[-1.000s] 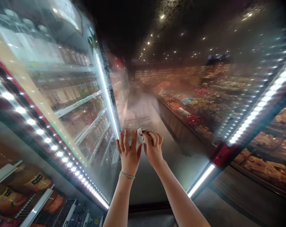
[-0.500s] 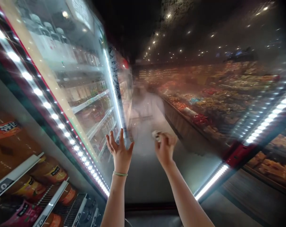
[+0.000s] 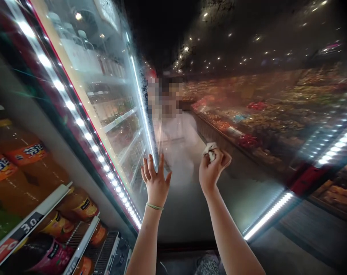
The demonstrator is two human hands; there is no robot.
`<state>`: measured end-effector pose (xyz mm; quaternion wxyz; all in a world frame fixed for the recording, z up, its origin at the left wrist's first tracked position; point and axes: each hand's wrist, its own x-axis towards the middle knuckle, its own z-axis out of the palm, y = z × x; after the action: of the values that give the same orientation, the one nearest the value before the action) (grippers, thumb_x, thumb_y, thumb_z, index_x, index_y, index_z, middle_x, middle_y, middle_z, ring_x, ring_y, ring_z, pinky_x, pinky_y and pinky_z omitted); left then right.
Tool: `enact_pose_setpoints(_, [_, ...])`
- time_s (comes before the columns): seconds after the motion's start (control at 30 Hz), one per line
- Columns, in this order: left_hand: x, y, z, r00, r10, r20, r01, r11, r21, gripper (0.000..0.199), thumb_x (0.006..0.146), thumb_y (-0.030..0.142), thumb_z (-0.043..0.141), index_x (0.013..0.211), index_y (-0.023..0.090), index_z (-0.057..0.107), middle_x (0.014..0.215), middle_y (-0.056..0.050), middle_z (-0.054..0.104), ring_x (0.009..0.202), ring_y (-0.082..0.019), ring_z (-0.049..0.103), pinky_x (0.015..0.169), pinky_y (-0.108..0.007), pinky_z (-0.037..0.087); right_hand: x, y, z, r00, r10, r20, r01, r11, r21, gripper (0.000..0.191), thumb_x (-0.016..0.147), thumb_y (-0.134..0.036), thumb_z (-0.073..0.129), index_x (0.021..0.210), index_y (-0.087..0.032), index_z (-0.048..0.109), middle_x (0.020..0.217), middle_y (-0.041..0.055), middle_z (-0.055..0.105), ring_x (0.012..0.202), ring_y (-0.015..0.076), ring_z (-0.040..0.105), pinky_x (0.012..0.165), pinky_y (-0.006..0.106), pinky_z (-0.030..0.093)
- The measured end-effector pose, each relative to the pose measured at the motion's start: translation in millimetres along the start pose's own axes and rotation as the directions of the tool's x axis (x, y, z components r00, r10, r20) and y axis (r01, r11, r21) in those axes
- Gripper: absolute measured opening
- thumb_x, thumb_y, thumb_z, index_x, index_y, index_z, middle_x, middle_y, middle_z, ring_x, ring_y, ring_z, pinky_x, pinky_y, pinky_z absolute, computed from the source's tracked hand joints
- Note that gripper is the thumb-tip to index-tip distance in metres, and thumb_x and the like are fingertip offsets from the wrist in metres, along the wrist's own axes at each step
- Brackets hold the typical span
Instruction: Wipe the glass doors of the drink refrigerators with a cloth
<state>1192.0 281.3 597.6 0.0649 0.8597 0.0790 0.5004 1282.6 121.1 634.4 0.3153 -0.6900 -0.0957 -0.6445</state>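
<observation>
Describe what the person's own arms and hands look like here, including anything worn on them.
The left forearm and right forearm are bare, with no sleeves in view. The left hand and right hand wear no gloves. A thin, pale green cord-like band circles the left wrist; the right wrist shows no band.

The large misted glass cooler door point(image 3: 185, 217) stands directly before both hands and blocks any forward reach, leaving passage only sideways along its face, between the white LED strip on the black-and-red left frame point(image 3: 104, 170) and the white LED strip on the dark right frame point(image 3: 268, 215). The open left hand point(image 3: 155, 182) and the right hand point(image 3: 214, 170), which grips a crumpled white cloth point(image 3: 210, 151), stand well apart, with free pane between them. Beyond the left frame, orange plastic soda bottles point(image 3: 18, 152) crowd a shelf edged by a white price rail point(image 3: 30, 221).
</observation>
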Motion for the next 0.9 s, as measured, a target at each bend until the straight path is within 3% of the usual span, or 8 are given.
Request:
enact_pose_setpoints(0.1, [-1.9,-0.5,0.1,1.000,-0.011,-0.001,0.011,1.000,-0.008,0.074,0.097,0.043,0.062,0.162,0.028,0.031,0.170,-0.017,0.025,0.158,-0.041,0.018,0.124,-0.063,0.027,12.8,-19.1,9.5,0.995,-0.079,0.054,0.077,0.996,0.039,0.035,0.095,-0.013,0.048,0.129,-0.018,0.057,0.119,0.0181,0.056,0.112,0.0299,0.053,0.099,0.050,0.042])
enact_pose_setpoints(0.23, [-3.2,-14.9,-3.3,0.999,0.031,-0.004,-0.031,1.000,0.000,0.072,0.097,0.043,0.062,0.161,0.032,0.033,0.167,-0.013,0.034,0.156,-0.035,0.029,0.126,-0.057,0.026,-7.7,-39.7,8.2,0.893,-0.359,0.273,0.314,0.929,0.196,0.034,0.093,-0.012,0.053,0.124,-0.022,0.063,0.114,0.0120,0.061,0.107,0.0243,0.057,0.098,0.040,0.044])
enact_pose_setpoints(0.37, [-4.1,-30.1,-4.6,1.000,0.028,0.002,-0.028,0.999,0.027,0.073,0.096,0.043,0.064,0.161,0.032,0.033,0.167,-0.011,0.035,0.156,-0.036,0.028,0.125,-0.055,0.028,-8.7,-24.6,5.4,0.990,-0.124,0.068,0.118,0.988,0.097,0.030,0.096,-0.013,0.049,0.121,-0.020,0.063,0.111,0.0138,0.060,0.105,0.0264,0.057,0.098,0.047,0.043])
enact_pose_setpoints(0.43, [-4.7,-31.3,-3.8,1.000,0.007,0.002,-0.007,1.000,0.029,0.075,0.095,0.043,0.065,0.162,0.032,0.032,0.168,-0.012,0.033,0.157,-0.038,0.025,0.124,-0.057,0.030,2.1,-28.3,9.3,0.998,-0.053,-0.032,0.055,0.996,0.066,0.034,0.098,-0.013,0.046,0.128,-0.018,0.061,0.117,0.0176,0.059,0.113,0.0292,0.056,0.100,0.050,0.042])
enact_pose_setpoints(0.53, [-5.2,-29.1,-3.6,1.000,-0.003,0.011,0.003,1.000,0.025,0.076,0.096,0.044,0.064,0.162,0.030,0.030,0.169,-0.012,0.031,0.158,-0.038,0.023,0.124,-0.057,0.029,6.7,-50.1,14.6,0.970,-0.227,0.084,0.219,0.971,0.093,0.040,0.100,-0.012,0.048,0.137,-0.020,0.058,0.126,0.0176,0.061,0.124,0.0295,0.055,0.106,0.048,0.041])
enact_pose_setpoints(0.63, [-5.1,-29.5,-5.3,1.000,0.017,0.007,-0.017,1.000,0.023,0.075,0.096,0.044,0.063,0.162,0.030,0.031,0.168,-0.012,0.033,0.157,-0.036,0.025,0.125,-0.055,0.029,-6.3,-59.3,12.3,0.882,-0.420,0.213,0.385,0.904,0.188,0.041,0.099,-0.011,0.055,0.137,-0.023,0.059,0.129,0.0128,0.066,0.128,0.0266,0.056,0.109,0.041,0.042])
enact_pose_setpoints(0.8, [-5.1,-33.3,-6.1,0.999,0.040,0.008,-0.041,0.998,0.039,0.076,0.097,0.039,0.063,0.163,0.030,0.027,0.169,-0.012,0.031,0.158,-0.035,0.024,0.125,-0.055,0.029,-3.0,-47.4,15.0,0.969,-0.238,0.070,0.225,0.961,0.160,0.042,0.102,-0.012,0.046,0.141,-0.023,0.057,0.138,0.0161,0.062,0.137,0.0295,0.053,0.111,0.049,0.044])
enact_pose_setpoints(0.9, [-5.5,-34.0,-4.7,1.000,0.029,0.003,-0.029,0.999,0.031,0.076,0.097,0.040,0.063,0.163,0.031,0.027,0.169,-0.011,0.030,0.158,-0.035,0.024,0.126,-0.054,0.028,7.4,-61.7,22.3,0.948,-0.289,0.134,0.264,0.948,0.177,0.041,0.103,-0.020,0.048,0.143,-0.021,0.054,0.148,0.0178,0.056,0.149,0.0342,0.039,0.116,0.058,0.040])
